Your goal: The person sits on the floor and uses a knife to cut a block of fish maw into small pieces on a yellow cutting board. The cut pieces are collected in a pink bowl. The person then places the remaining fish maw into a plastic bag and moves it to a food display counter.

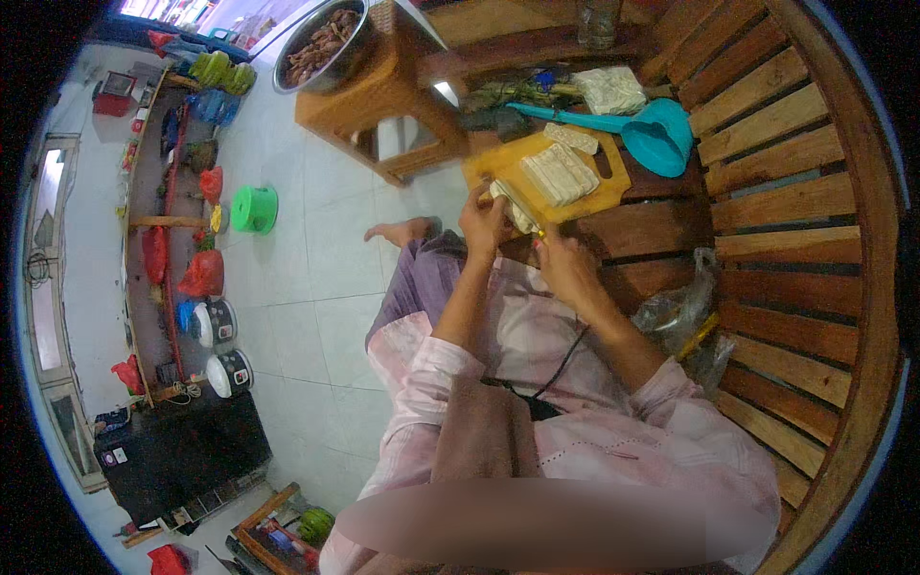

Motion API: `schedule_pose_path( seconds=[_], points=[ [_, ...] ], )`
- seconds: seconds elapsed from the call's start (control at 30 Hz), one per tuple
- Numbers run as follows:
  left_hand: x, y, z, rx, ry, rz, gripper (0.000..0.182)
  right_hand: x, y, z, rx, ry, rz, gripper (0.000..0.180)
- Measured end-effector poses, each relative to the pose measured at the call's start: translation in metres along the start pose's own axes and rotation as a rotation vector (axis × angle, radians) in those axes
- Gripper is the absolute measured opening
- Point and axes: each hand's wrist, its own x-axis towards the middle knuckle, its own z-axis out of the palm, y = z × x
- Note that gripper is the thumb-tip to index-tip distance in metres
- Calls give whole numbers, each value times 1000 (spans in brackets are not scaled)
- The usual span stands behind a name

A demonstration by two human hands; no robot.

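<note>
A yellow cutting board [496, 164] lies on the slatted wooden bench before me. My left hand [483, 221] grips a pale piece of what looks like tempeh [523, 218] at the board's near left edge. My right hand [573, 272] is closed on a small knife [540, 233]; a bit of its yellow handle shows, and its blade lies along the piece, partly hidden. Farther up the board rest several pale slices [559, 175] side by side, with a separate slice [571, 138] behind them.
A turquoise plastic dipper [658, 136] lies beyond the board, near a pale wrapped block [611, 90]. A metal bowl of brown food pieces [323, 47] stands on an orange-brown plastic stool [345, 115]. Clear plastic bags [675, 309] lie right of me, by the slatted backrest [790, 244].
</note>
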Motion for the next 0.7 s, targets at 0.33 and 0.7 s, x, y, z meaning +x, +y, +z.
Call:
schedule_pose_path(
  seconds=[0.33,0.7],
  points=[
    [-5,9,4,-77,28,-30,30,-2,-10,-1,-110,-33,22,34],
    [0,4,4,-184,-31,-131,27,11,-1,10,-174,-78,60,37]
  ],
)
